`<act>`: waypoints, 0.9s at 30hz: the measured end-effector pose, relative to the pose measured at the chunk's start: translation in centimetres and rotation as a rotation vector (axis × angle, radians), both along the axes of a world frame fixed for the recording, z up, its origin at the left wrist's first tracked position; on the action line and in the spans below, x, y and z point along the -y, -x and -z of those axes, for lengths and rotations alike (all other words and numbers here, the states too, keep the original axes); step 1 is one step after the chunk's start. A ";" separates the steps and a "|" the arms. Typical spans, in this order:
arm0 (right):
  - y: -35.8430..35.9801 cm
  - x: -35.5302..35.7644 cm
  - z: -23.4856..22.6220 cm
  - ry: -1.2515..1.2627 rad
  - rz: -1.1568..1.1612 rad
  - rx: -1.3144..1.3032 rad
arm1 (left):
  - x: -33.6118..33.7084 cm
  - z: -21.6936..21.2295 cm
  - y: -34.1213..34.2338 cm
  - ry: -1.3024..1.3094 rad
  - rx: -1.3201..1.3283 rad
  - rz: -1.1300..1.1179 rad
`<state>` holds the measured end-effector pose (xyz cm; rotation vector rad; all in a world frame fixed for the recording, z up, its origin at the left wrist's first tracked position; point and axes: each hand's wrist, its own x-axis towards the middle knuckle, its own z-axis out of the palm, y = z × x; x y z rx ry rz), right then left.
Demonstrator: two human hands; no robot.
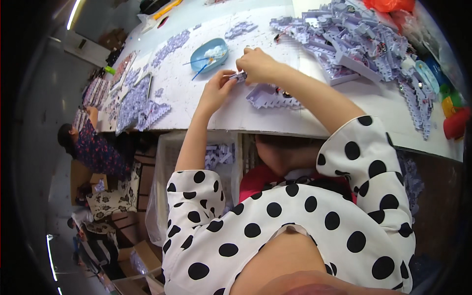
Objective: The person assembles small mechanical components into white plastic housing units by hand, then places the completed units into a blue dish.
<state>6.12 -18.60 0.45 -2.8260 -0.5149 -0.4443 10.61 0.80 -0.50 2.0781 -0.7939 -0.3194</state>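
Blue dish (198, 53) nr L hand (215, 94)

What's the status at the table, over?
Left hand pinching small lavender part. Right hand up against it, grip unclear. Blue dish just beyond left hand, toothed pieces near right forearm; nothing seen blocking.

Co-worker (101, 150) at left; red bag (388, 5), probably plastic, upper right.

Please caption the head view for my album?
Left hand and right hand holding a lavender part near a blue dish.
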 end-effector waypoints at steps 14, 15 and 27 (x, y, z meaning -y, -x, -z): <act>-0.7 0.0 -0.3 0.081 0.031 -0.025 | 1.0 0.1 0.6 0.043 0.322 -0.032; -0.4 -0.3 -0.9 0.095 0.047 -0.068 | 0.5 -0.4 0.4 0.010 0.322 -0.015; 17.9 4.6 -4.1 -0.451 0.150 0.353 | 3.4 -1.7 10.7 0.028 0.711 0.070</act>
